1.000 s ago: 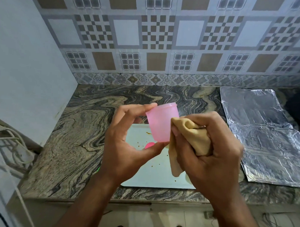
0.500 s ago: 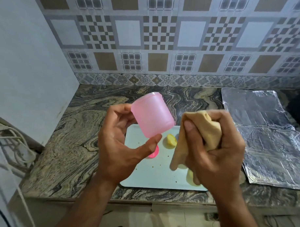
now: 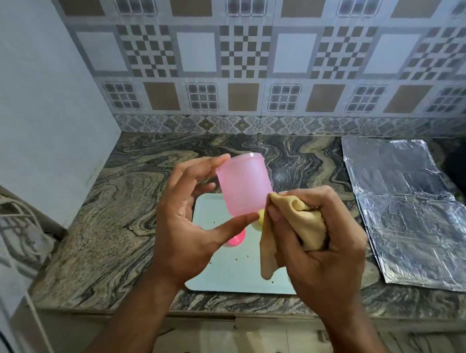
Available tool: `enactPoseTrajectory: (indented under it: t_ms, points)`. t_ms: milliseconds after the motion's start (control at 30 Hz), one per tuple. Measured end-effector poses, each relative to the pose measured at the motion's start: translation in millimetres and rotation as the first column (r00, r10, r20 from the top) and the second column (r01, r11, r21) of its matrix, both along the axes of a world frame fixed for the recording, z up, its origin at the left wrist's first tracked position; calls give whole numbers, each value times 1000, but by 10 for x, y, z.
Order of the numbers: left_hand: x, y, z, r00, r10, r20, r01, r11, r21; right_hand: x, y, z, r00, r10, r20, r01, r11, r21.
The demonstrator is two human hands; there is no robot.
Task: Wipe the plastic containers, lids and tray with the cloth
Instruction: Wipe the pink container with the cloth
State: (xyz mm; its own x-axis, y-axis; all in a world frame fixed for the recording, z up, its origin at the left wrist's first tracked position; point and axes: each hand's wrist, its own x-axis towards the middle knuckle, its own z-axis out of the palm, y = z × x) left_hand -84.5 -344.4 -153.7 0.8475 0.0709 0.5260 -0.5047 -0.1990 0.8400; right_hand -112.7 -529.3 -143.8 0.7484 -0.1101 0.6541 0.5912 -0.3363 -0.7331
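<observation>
From the head view, the left hand (image 3: 190,227) holds a see-through pink plastic cup-shaped container (image 3: 242,187) up in the air over the tabletop (image 3: 114,225), which is dark stone with wavy tan swirls. Its grip is closed on the cup, with the thumb under the low end and the fingertips on the top rim. The cup is tilted, with its wider end up and away from the person. The right hand (image 3: 319,245) is just beside it, and its grip is tight around a bunched tan cloth (image 3: 299,223). The top corner of the cloth touches the lower right side of the pink cup, and a loose tail of cloth hangs down. Under both hands, a flat pale blue-white plastic tray (image 3: 231,271) lies on the tabletop with little brown crumbs on it. On the tray there is a small round pink lid (image 3: 236,240), partly hidden by the left thumb, and a small yellow thing (image 3: 261,217) that peeks out behind the cloth. To the right, well apart from the tray, shiny sheets of silver foil (image 3: 410,209) cover the tabletop.
</observation>
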Motion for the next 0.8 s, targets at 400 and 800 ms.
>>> enactPoseTrajectory:
  t_ms: [400,800]
  points:
    - [-75,30,-69,996,-86,35,87,996,-11,282,-101,246,990,75,-121,-84,994,-72]
    - [-132,-96,-54,979,-179,-98,150,955,-255,-39,116,-1,997,69,-29,-63,985,163]
